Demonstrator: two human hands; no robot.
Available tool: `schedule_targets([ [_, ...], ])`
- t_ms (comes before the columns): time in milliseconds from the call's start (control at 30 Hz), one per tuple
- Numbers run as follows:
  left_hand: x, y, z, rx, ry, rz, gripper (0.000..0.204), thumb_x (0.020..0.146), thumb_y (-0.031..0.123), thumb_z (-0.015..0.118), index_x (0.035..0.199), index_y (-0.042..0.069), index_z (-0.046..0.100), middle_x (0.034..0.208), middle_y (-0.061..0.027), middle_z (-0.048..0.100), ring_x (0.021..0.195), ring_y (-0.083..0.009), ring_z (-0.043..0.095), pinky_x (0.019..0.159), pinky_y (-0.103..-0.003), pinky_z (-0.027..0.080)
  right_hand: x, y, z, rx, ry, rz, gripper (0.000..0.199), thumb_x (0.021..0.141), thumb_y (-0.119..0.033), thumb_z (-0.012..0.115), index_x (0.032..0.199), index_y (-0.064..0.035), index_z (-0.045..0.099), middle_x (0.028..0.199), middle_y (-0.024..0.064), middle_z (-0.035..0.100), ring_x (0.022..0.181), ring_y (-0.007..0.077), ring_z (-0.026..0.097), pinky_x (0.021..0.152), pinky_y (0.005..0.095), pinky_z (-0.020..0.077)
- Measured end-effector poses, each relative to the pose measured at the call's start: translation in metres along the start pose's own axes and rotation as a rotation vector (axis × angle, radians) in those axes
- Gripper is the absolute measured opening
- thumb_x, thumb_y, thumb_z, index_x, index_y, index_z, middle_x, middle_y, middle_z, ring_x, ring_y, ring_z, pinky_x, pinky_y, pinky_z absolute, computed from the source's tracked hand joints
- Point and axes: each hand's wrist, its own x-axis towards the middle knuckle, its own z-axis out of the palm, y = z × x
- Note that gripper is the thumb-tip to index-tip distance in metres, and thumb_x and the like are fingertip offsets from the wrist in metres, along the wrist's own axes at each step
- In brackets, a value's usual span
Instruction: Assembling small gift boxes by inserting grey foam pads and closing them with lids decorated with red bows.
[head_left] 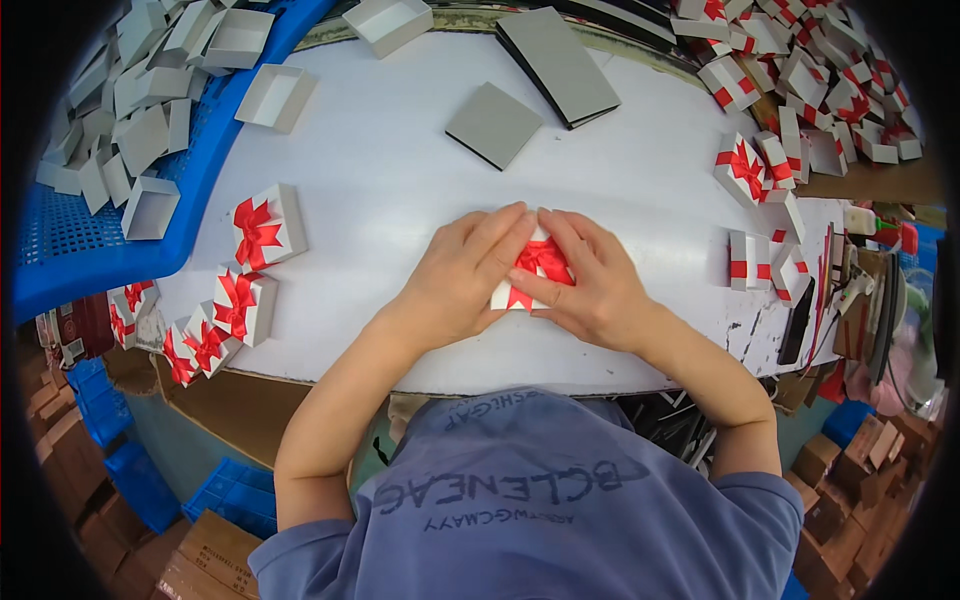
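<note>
Between my two hands, over the middle of the white table, is a small white gift box (540, 262) with a red ribbon bow on top. My left hand (455, 270) is closed around its left side, fingers reaching to the far edge. From the right, my right hand (597, 278) grips the same box, its thumb lying across the bow. The fingertips of both hands nearly meet at the far side. My palms cover the box's sides, so I cannot tell whether lid and base are joined.
At left, a blue plastic basket (190, 225) holds many white box bases. Several bowed boxes (258, 228) stand near it. Beyond my hands lie a grey square board (494, 126) and a grey rectangular panel (560, 65). Ribboned boxes (800, 75) are heaped at the far right.
</note>
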Motion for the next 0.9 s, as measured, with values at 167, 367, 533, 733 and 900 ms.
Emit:
schedule_targets([
  [167, 0.002, 0.002, -0.019, 0.261, -0.062, -0.039, 0.078, 0.059, 0.021, 0.074, 0.129, 0.007, 0.043, 0.129, -0.0078, 0.044, 0.115, -0.0300, 0.042, 0.092, -0.044, 0.034, 0.003, 0.001, 0.007, -0.044, -0.011, 0.023, 0.046, 0.063, -0.018, 0.068, 0.109, -0.0197, 0.063, 0.120, 0.0225, 0.048, 0.106, 0.0345, 0.049, 0.087, 0.0418, 0.0424],
  [367, -0.027, -0.025, -0.097, 0.707, -0.105, -0.458, 0.074, 0.058, 0.034, 0.074, 0.121, 0.007, 0.046, 0.126, -0.0103, 0.047, 0.122, -0.0334, 0.036, 0.099, -0.049, 0.023, 0.080, 0.035, 0.011, -0.176, -0.058, -0.028, 0.059, 0.065, -0.037, 0.071, 0.115, -0.0101, 0.056, 0.120, 0.0136, 0.050, 0.107, 0.0278, 0.049, 0.091, 0.0411, 0.0374],
  [533, -0.046, -0.056, -0.148, 0.755, 0.010, -0.567, 0.068, 0.066, 0.033, 0.074, 0.120, 0.003, 0.046, 0.130, -0.0186, 0.040, 0.123, -0.0374, 0.035, 0.098, -0.050, 0.027, 0.070, 0.013, 0.034, -0.143, -0.210, 0.073, 0.052, 0.061, -0.032, 0.074, 0.100, -0.0050, 0.054, 0.099, 0.0090, 0.052, 0.095, 0.0257, 0.050, 0.083, 0.0391, 0.0401],
  [733, 0.019, -0.139, -0.138, 0.719, 0.002, -0.900, 0.073, 0.068, 0.026, 0.074, 0.128, 0.002, 0.040, 0.131, -0.0212, 0.038, 0.118, -0.0390, 0.038, 0.096, -0.047, 0.032, 0.058, 0.010, 0.025, -0.051, 0.031, 0.002, 0.035, 0.058, -0.012, 0.071, 0.090, -0.0068, 0.060, 0.083, 0.0034, 0.055, 0.077, 0.0212, 0.053, 0.071, 0.0313, 0.0436],
  [900, 0.020, -0.056, -0.059, 0.102, 0.079, -0.159, 0.077, 0.066, 0.008, 0.072, 0.132, 0.003, 0.033, 0.120, -0.0184, 0.047, 0.107, -0.0362, 0.045, 0.092, -0.040, 0.038, 0.066, 0.013, -0.011, -0.266, 0.275, -0.119, 0.031, 0.057, -0.006, 0.060, 0.087, -0.0078, 0.065, 0.078, 0.0015, 0.056, 0.070, 0.0154, 0.053, 0.060, 0.0279, 0.0427],
])
